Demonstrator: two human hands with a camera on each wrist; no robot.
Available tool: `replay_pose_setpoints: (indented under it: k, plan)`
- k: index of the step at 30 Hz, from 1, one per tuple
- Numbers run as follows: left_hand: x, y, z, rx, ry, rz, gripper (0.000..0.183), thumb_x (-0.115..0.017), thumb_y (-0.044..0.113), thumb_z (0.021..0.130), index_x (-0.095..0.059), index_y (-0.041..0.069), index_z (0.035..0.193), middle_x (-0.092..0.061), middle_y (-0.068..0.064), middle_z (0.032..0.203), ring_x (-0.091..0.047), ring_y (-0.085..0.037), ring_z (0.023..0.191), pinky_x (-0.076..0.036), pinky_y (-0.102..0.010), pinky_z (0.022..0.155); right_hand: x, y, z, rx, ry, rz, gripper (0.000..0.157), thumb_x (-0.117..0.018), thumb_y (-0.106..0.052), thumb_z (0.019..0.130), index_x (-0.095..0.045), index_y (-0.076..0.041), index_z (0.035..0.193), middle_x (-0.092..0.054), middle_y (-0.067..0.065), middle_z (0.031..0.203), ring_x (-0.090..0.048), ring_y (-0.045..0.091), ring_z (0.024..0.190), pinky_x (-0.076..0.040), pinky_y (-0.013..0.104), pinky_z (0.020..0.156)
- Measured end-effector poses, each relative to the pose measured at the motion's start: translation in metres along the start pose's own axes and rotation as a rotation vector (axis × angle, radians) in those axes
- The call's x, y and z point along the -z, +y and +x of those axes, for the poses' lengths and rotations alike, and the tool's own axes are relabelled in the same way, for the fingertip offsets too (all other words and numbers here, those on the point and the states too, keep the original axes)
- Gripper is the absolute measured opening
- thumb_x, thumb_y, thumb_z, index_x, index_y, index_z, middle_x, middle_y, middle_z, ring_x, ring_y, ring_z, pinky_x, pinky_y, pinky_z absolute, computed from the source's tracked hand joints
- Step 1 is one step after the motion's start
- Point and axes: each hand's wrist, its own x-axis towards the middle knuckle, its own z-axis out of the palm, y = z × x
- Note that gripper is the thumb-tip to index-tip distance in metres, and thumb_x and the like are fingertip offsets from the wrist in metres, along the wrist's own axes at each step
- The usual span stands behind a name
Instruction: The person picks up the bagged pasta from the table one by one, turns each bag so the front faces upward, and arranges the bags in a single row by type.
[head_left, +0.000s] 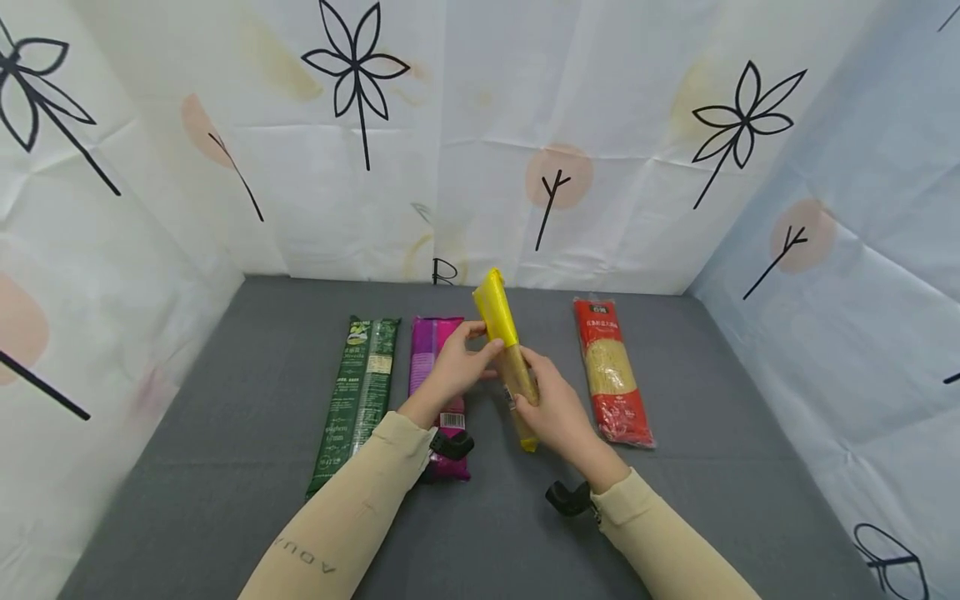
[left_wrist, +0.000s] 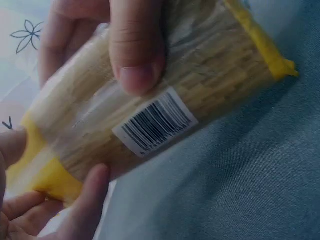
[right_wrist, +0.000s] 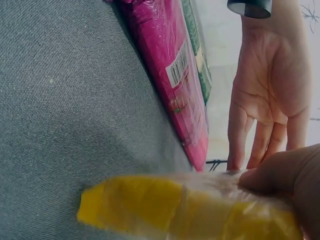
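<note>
Both hands hold a yellow-ended clear packet of spaghetti, tilted above the table between a purple packet and a red one. My left hand grips its upper part, thumb on the near side. Lower down, my right hand holds its right edge. In the left wrist view, the right thumb presses on the film above a white barcode label, and pale strands show through. Only the packet's yellow end shows fully in the right wrist view; the left palm is behind it.
A green spaghetti packet and the purple-pink packet lie left on the grey cloth table, the latter partly under the left arm. To the right lies the red packet. Patterned fabric walls enclose the back and sides.
</note>
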Motion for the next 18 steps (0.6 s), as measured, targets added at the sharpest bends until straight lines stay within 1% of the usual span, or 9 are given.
replay_pose_setpoints:
  k: [4,7,9,11,13,15,18]
  plan:
    - [0.002,0.002,-0.002,-0.001,0.019,-0.140,0.056,-0.066,0.038,0.091,-0.043,0.009,0.134,-0.042,-0.011,0.140,-0.063,-0.030,0.105,-0.054,-0.049,0.081,-0.003,-0.005,0.000,0.110,0.050,-0.138,0.072,-0.074,-0.006,0.083,-0.039,-0.010,0.146,-0.054,0.010,0.128,-0.060,0.026,0.104,-0.053,0.046,0.080]
    - [0.003,0.005,-0.003,0.000,0.061,-0.236,0.056,-0.067,0.038,0.091,-0.042,0.008,0.131,-0.049,-0.012,0.132,-0.064,-0.032,0.103,-0.054,-0.048,0.079,-0.006,-0.008,0.000,0.177,0.089,-0.271,0.073,-0.076,-0.006,0.080,-0.042,-0.011,0.144,-0.056,0.009,0.126,-0.061,0.027,0.100,-0.055,0.046,0.075]
    - [0.003,0.007,-0.003,0.004,0.095,-0.282,0.056,-0.068,0.037,0.091,-0.042,0.007,0.130,-0.053,-0.012,0.126,-0.065,-0.032,0.102,-0.056,-0.045,0.076,-0.009,-0.009,-0.001,0.237,0.134,-0.365,0.071,-0.077,-0.005,0.079,-0.044,-0.011,0.142,-0.057,0.009,0.125,-0.061,0.028,0.095,-0.056,0.045,0.069]
    - [0.004,0.008,-0.004,0.006,0.125,-0.300,0.057,-0.068,0.037,0.090,-0.040,0.007,0.129,-0.055,-0.013,0.122,-0.065,-0.034,0.101,-0.057,-0.043,0.073,-0.013,-0.009,-0.002,0.297,0.179,-0.449,0.069,-0.077,-0.006,0.079,-0.047,-0.011,0.141,-0.058,0.008,0.125,-0.062,0.029,0.092,-0.057,0.044,0.064]
    - [0.004,0.010,-0.006,0.014,0.152,-0.305,0.059,-0.069,0.038,0.090,-0.039,0.007,0.129,-0.057,-0.014,0.121,-0.065,-0.035,0.101,-0.057,-0.042,0.072,-0.016,-0.008,-0.004,0.362,0.226,-0.505,0.067,-0.077,-0.005,0.078,-0.049,-0.010,0.139,-0.058,0.008,0.126,-0.062,0.030,0.091,-0.057,0.042,0.061]
    - [0.002,0.012,-0.007,0.026,0.179,-0.299,0.062,-0.070,0.039,0.089,-0.038,0.006,0.130,-0.057,-0.014,0.121,-0.065,-0.034,0.101,-0.057,-0.041,0.071,-0.020,-0.007,-0.005,0.416,0.263,-0.547,0.066,-0.078,-0.004,0.078,-0.051,-0.009,0.138,-0.059,0.008,0.127,-0.062,0.030,0.090,-0.057,0.041,0.062]
    - [0.000,0.013,-0.008,0.052,0.222,-0.282,0.065,-0.072,0.040,0.087,-0.038,0.007,0.131,-0.057,-0.013,0.121,-0.064,-0.031,0.101,-0.057,-0.040,0.071,-0.024,-0.007,-0.006,0.464,0.287,-0.587,0.066,-0.079,-0.004,0.078,-0.052,-0.008,0.138,-0.059,0.009,0.127,-0.062,0.030,0.087,-0.057,0.040,0.064]
